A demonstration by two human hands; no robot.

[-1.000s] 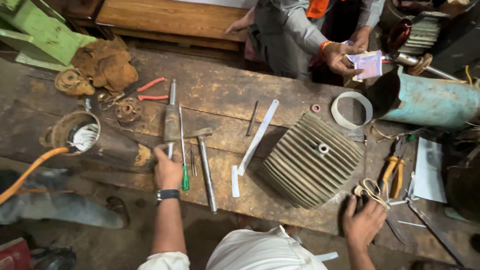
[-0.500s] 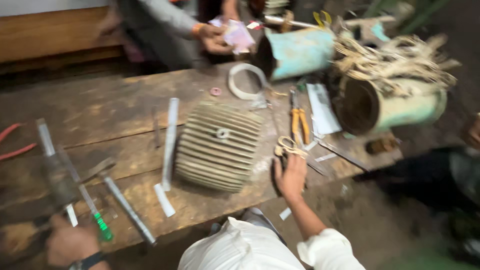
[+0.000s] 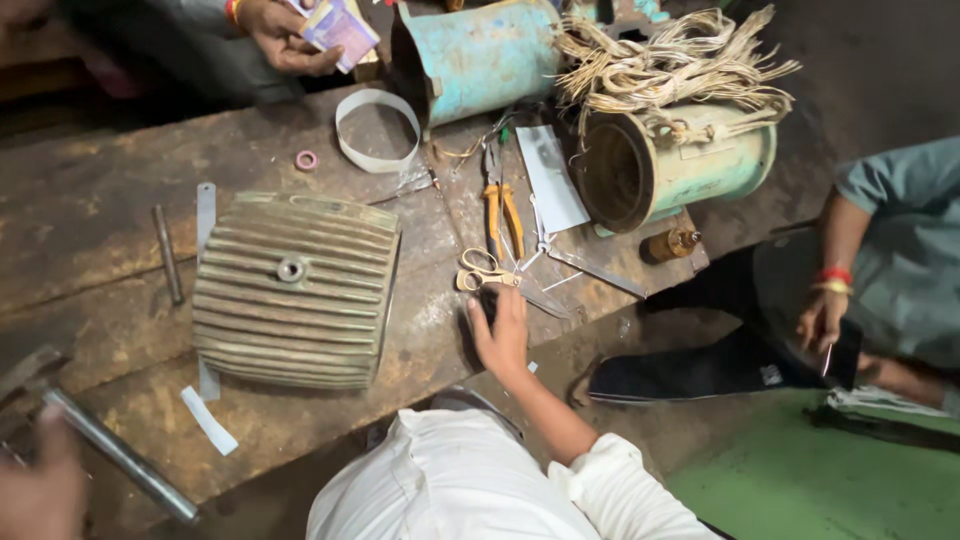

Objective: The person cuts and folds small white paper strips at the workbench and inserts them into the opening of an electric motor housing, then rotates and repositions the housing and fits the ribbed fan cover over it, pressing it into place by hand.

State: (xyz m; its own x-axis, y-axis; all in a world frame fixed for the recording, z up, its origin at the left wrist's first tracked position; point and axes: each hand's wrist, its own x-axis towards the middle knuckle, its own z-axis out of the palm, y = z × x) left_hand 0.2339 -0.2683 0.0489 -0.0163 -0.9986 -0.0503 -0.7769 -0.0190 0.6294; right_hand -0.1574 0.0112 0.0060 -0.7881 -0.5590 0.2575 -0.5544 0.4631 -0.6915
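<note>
Yellow-handled metal scissors [image 3: 487, 276], lying on the worn, rusty wooden workbench [image 3: 90, 220] just beyond the right hand [image 3: 503, 330], near the bench's front edge. Right hand resting at that edge with fingers loosely extended toward the scissor handles, fingertips at or almost touching them; contact hard to confirm. Left hand [image 3: 40, 490] blurred at the lower left corner, close to a long grey steel rod [image 3: 120, 455]; impossible to tell whether gripping it or open. Left of the scissors, a ribbed, finned grey metal motor housing [image 3: 292, 290] lying flat on the bench. Just behind the scissors, orange-handled pliers [image 3: 502, 205] and a white paper sheet [image 3: 553, 178]. Farther back, a pale green cylindrical motor shell [image 3: 690, 165] topped with a tangle of tan wire strands, beside a rusty blue metal drum [image 3: 480, 55]. At the top left, another person's hand [image 3: 285, 40] holding folded paper notes. At the right, a seated person's hand [image 3: 822, 320] with a dark phone.
</note>
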